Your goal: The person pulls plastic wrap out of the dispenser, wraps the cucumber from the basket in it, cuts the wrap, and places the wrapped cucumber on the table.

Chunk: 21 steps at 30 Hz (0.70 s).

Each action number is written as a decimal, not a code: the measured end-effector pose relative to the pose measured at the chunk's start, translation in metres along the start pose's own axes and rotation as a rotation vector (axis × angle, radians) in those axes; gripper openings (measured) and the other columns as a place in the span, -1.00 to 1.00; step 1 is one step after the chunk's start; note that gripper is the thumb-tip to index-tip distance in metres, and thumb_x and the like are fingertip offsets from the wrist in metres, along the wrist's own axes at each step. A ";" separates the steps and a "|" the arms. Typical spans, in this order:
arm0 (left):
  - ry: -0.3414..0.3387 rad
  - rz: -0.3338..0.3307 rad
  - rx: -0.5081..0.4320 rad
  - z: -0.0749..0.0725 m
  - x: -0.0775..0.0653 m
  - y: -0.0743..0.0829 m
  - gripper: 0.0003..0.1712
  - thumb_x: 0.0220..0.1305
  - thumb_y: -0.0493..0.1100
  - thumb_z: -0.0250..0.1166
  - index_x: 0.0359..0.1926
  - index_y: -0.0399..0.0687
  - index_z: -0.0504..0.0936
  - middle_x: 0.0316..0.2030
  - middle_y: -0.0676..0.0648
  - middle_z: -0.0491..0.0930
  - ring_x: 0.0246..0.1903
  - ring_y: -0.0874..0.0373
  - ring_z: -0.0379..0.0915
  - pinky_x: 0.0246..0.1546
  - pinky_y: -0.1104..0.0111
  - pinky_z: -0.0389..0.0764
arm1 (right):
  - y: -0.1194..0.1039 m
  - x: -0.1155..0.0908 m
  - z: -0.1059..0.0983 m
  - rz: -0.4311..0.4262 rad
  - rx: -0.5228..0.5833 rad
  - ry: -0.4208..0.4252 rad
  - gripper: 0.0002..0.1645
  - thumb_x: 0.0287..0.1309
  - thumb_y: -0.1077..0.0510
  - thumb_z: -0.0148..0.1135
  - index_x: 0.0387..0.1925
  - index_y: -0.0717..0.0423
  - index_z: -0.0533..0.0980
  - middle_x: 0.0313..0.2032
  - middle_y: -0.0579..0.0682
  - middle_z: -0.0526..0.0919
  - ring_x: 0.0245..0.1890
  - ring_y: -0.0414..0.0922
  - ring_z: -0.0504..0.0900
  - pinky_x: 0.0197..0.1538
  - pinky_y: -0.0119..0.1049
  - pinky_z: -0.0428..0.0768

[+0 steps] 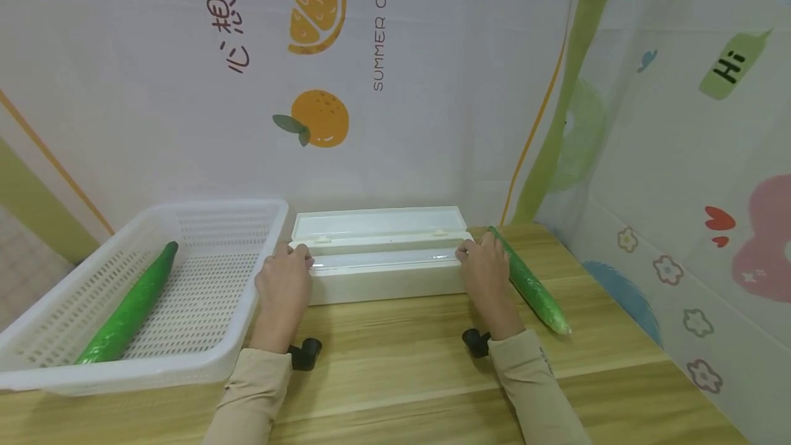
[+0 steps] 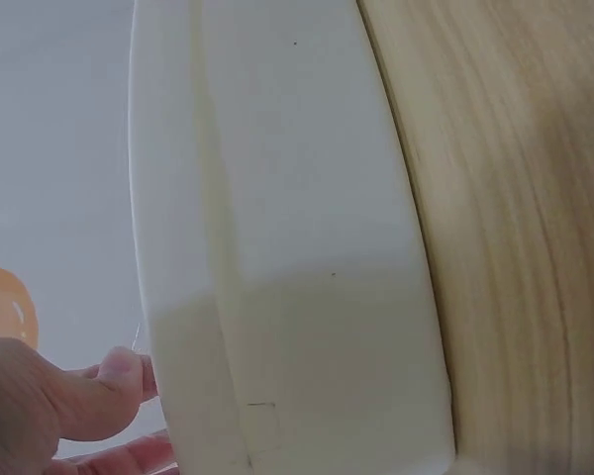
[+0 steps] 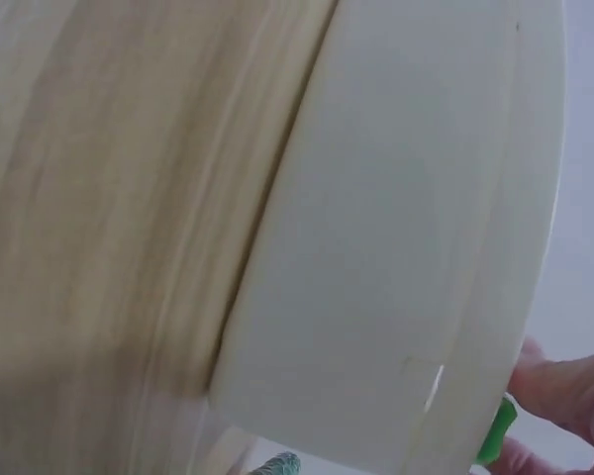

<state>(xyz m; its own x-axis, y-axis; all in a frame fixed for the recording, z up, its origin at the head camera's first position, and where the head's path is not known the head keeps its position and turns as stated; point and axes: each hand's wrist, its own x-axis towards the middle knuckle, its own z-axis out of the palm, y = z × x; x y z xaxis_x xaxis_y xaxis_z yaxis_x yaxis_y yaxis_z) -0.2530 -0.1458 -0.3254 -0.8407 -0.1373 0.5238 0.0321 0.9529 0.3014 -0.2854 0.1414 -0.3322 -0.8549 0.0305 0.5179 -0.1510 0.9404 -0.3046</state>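
Note:
A long white plastic wrap dispenser [image 1: 386, 285] stands on the table in the head view, its lid [image 1: 377, 223] raised at the back. Clear plastic wrap [image 1: 386, 257] lies across its top opening. At the left end my left hand [image 1: 285, 280] pinches the wrap's edge; thumb and finger meet beside the box [image 2: 307, 198] in the left wrist view. My right hand [image 1: 486, 270] has curled fingers at the right end and pinches the other side of the wrap, though the film there is hard to see. A shiny, wrapped cucumber [image 1: 534, 287] lies just right of it.
Left of the dispenser stands a white perforated basket [image 1: 250, 314] with a glossy green cucumber [image 1: 136, 307] inside. Behind the wooden table [image 1: 395, 376] hangs a printed cloth [image 1: 408, 143]. Black wrist mounts [image 1: 305, 354] sit under both wrists.

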 end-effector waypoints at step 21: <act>0.026 -0.031 -0.117 -0.013 0.004 0.010 -0.83 0.29 -0.18 0.17 -0.26 -0.20 0.62 -0.15 -0.24 0.49 -0.26 -0.17 0.46 -0.48 0.10 0.54 | -0.003 0.006 -0.002 0.084 0.367 -0.043 -0.69 0.38 0.20 -0.13 -0.17 0.35 0.48 -0.28 0.20 0.61 -0.34 -0.01 0.62 -0.27 -0.18 0.61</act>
<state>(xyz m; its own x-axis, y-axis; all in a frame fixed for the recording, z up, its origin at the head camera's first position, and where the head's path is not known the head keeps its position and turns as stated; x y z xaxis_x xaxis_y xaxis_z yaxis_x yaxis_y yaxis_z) -0.2490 -0.1398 -0.3098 -0.8281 -0.1742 0.5328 0.0705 0.9105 0.4074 -0.2895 0.1397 -0.3270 -0.8909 0.0804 0.4471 -0.2407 0.7512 -0.6146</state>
